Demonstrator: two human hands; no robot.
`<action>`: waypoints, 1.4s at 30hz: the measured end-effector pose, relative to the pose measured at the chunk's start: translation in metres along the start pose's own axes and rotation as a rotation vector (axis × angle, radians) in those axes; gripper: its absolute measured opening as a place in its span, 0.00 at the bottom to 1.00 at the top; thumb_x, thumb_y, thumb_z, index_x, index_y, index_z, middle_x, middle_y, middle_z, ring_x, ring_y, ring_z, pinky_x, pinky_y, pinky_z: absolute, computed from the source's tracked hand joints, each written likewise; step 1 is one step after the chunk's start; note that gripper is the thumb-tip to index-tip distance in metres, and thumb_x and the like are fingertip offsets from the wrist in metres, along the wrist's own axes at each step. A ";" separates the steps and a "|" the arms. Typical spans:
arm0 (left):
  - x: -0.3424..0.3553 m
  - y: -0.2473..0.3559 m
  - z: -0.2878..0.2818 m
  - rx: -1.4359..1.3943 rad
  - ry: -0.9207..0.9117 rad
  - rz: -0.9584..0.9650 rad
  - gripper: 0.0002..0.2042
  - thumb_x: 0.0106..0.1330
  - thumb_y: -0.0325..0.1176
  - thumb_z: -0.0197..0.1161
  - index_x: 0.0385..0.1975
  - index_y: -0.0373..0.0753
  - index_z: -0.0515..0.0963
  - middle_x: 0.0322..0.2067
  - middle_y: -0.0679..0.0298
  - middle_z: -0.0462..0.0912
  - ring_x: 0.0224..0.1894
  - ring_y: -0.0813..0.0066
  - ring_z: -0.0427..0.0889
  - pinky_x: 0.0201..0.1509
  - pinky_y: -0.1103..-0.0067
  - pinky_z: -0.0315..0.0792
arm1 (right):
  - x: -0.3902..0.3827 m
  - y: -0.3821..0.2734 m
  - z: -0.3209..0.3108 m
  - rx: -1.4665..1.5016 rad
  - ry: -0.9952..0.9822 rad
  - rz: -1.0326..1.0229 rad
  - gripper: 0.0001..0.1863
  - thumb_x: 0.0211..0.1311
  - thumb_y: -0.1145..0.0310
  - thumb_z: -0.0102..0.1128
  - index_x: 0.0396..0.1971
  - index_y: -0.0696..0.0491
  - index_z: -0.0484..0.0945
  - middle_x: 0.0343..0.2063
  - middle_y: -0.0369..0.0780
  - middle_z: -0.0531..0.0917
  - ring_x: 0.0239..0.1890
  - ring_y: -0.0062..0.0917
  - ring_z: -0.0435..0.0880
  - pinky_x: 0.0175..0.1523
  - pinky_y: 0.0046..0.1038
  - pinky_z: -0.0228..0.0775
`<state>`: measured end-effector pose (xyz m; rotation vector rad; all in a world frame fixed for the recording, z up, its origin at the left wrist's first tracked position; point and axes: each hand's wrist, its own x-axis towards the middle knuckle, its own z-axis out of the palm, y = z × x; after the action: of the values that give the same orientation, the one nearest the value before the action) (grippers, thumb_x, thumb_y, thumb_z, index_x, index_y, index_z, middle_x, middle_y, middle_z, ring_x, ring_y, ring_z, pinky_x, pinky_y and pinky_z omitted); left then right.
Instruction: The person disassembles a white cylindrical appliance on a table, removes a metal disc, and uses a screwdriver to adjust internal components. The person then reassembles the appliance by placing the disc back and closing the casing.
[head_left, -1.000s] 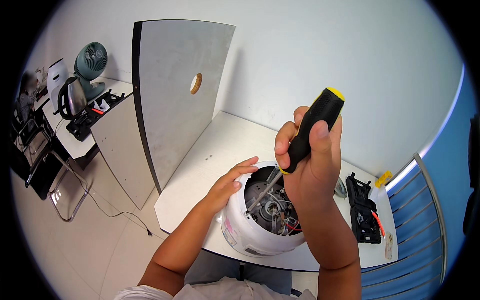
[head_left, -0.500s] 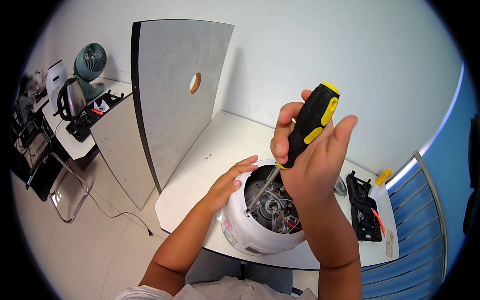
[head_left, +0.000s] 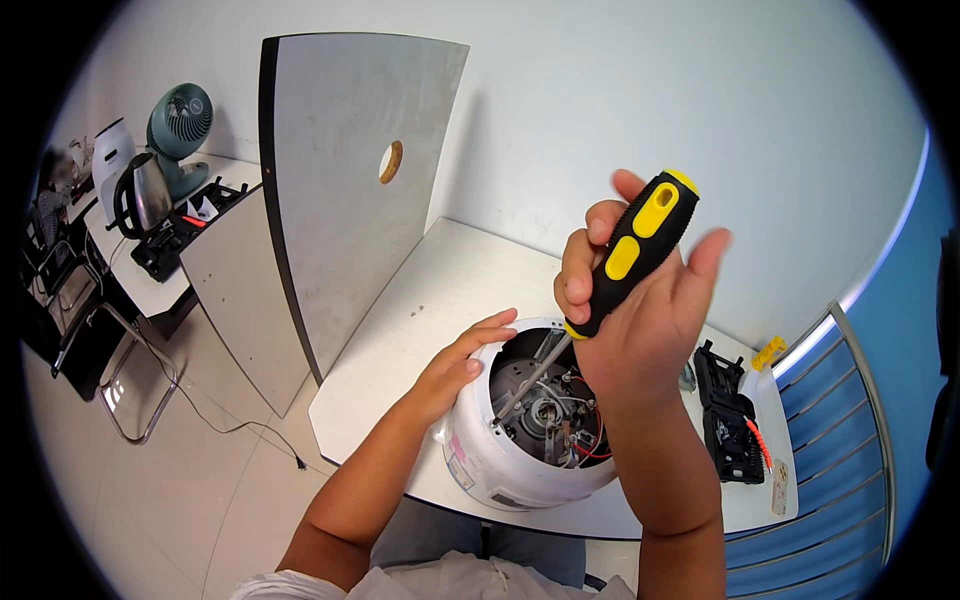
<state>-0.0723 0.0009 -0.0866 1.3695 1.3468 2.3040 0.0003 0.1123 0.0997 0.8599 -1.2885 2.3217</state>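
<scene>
A white round appliance body (head_left: 520, 488), which looks like a rice cooker housing, stands on the table with its open side up. Inside it show a metal plate, wires (head_left: 597, 440) and brackets. My left hand (head_left: 452, 372) grips its left rim, fingers laid over the edge. In my right hand (head_left: 640, 310) is a black and yellow screwdriver (head_left: 640, 245), tilted, its handle against the palm with curled fingers and the thumb lifted away. The shaft slants down left into the housing, its tip near the inner left wall by my left hand.
An open black tool case (head_left: 730, 425) with an orange flexible piece lies to the right, near a yellow object (head_left: 768, 353). A grey partition (head_left: 360, 200) rises at the left. Beyond it are a kettle (head_left: 150, 195) and a fan (head_left: 180, 125). A metal railing (head_left: 870, 400) borders the right.
My right hand has moved slightly right, turning the screwdriver so its yellow handle patches face me more. The shaft leans further right, its tip in about the same place. My left hand stays put.
</scene>
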 end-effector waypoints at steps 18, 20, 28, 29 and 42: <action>0.000 -0.001 0.001 -0.020 -0.004 0.015 0.25 0.65 0.47 0.47 0.57 0.37 0.68 0.66 0.54 0.56 0.69 0.60 0.51 0.70 0.67 0.43 | 0.000 -0.002 0.007 -0.071 0.030 -0.064 0.25 0.73 0.54 0.25 0.57 0.56 0.61 0.32 0.41 0.75 0.22 0.22 0.74 0.21 0.20 0.67; 0.000 -0.002 0.001 -0.028 -0.003 0.014 0.25 0.65 0.47 0.47 0.57 0.37 0.68 0.66 0.54 0.56 0.69 0.61 0.51 0.70 0.67 0.43 | -0.001 -0.003 0.007 -0.072 0.032 -0.085 0.25 0.72 0.54 0.25 0.57 0.55 0.60 0.31 0.41 0.74 0.22 0.22 0.74 0.20 0.20 0.66; 0.000 0.000 0.001 -0.017 0.006 0.009 0.26 0.65 0.49 0.48 0.57 0.37 0.68 0.66 0.54 0.56 0.69 0.61 0.51 0.70 0.67 0.43 | -0.003 -0.006 0.010 -0.096 -0.027 -0.089 0.25 0.73 0.55 0.23 0.56 0.56 0.62 0.31 0.42 0.74 0.19 0.22 0.73 0.20 0.21 0.66; 0.000 0.000 0.001 -0.010 0.006 0.009 0.26 0.65 0.49 0.48 0.57 0.37 0.68 0.66 0.54 0.56 0.69 0.61 0.51 0.70 0.67 0.43 | -0.004 -0.005 0.011 -0.107 -0.028 -0.088 0.25 0.73 0.55 0.23 0.56 0.56 0.62 0.31 0.42 0.74 0.19 0.22 0.73 0.20 0.21 0.66; -0.001 0.002 0.002 0.001 0.006 0.008 0.26 0.65 0.49 0.48 0.57 0.37 0.69 0.66 0.54 0.56 0.69 0.61 0.51 0.70 0.67 0.43 | 0.000 0.000 0.009 -0.071 -0.072 -0.095 0.25 0.73 0.54 0.22 0.56 0.56 0.62 0.30 0.43 0.74 0.17 0.22 0.72 0.18 0.20 0.64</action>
<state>-0.0703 0.0005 -0.0852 1.3726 1.3467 2.3143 0.0032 0.1051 0.1035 0.9669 -1.3213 2.1772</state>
